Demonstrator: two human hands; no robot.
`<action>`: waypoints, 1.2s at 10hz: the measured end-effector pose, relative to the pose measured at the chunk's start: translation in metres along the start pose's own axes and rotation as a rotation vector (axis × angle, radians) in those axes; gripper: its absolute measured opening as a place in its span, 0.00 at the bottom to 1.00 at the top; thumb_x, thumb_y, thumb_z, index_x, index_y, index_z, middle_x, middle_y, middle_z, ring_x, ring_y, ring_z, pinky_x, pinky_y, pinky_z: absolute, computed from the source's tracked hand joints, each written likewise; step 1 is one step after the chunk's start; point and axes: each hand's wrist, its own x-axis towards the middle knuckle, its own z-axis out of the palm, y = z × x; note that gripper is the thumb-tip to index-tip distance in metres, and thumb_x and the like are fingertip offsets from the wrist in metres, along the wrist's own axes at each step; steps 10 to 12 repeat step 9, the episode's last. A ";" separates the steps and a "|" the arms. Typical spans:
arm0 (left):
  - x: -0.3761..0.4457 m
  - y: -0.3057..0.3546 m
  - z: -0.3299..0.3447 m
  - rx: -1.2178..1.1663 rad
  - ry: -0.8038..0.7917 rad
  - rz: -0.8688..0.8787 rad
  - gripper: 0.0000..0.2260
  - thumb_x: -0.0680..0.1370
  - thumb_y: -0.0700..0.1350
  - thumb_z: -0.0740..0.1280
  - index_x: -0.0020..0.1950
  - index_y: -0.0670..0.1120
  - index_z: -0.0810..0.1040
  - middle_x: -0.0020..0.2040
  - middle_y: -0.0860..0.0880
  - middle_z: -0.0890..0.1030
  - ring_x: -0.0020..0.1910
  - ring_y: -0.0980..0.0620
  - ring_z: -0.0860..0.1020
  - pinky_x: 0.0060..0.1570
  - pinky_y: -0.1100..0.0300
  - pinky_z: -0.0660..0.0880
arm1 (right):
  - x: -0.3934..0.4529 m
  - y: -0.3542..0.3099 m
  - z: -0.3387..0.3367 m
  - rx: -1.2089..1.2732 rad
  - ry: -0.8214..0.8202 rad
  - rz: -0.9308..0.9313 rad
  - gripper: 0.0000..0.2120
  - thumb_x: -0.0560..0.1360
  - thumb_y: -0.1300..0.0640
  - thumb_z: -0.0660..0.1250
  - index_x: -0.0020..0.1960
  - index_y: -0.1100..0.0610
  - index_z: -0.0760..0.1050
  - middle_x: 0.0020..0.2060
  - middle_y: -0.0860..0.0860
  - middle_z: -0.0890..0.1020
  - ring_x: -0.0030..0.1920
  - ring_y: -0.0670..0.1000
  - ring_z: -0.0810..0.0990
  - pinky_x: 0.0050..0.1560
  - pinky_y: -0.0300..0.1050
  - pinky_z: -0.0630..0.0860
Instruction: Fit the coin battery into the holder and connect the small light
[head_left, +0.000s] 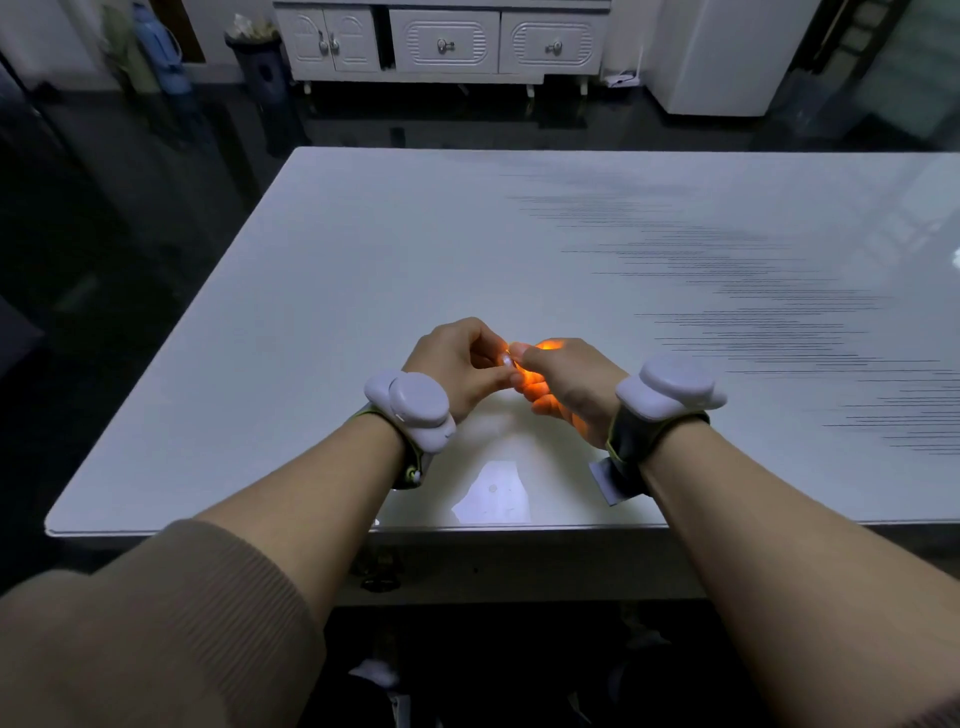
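Observation:
My left hand (462, 358) and my right hand (563, 382) meet above the near middle of the white table (363, 270). Between their fingertips I pinch a small light (511, 361) that glows orange and lights up my right fingers. The coin battery and its holder are hidden inside the fingers; I cannot tell them apart. Both hands are closed around this small assembly. A white sensor pod is strapped to each wrist.
A bright reflection lies on the table near its front edge (493, 499). A white cabinet (441, 41) stands against the far wall, with a dark bin (260, 62) to its left and a white appliance (722, 57) at the right.

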 end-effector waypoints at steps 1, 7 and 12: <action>0.001 -0.001 -0.003 0.090 -0.035 -0.006 0.09 0.69 0.44 0.75 0.39 0.50 0.76 0.44 0.46 0.84 0.48 0.47 0.83 0.50 0.57 0.78 | 0.001 0.004 0.001 -0.022 0.014 -0.028 0.10 0.76 0.50 0.64 0.42 0.56 0.74 0.29 0.50 0.72 0.29 0.48 0.69 0.31 0.36 0.70; 0.014 -0.008 0.007 0.544 -0.129 -0.107 0.12 0.73 0.46 0.70 0.54 0.43 0.81 0.55 0.42 0.82 0.55 0.41 0.79 0.56 0.50 0.77 | 0.004 0.007 0.007 -0.293 0.105 -0.059 0.06 0.70 0.53 0.67 0.37 0.54 0.74 0.37 0.57 0.82 0.40 0.58 0.82 0.55 0.60 0.79; 0.018 -0.015 0.006 0.558 -0.134 -0.152 0.20 0.73 0.50 0.69 0.63 0.46 0.75 0.63 0.43 0.77 0.63 0.42 0.74 0.62 0.49 0.73 | 0.000 0.007 0.008 -0.257 0.105 0.001 0.06 0.71 0.54 0.66 0.38 0.55 0.73 0.39 0.57 0.79 0.39 0.56 0.79 0.58 0.60 0.78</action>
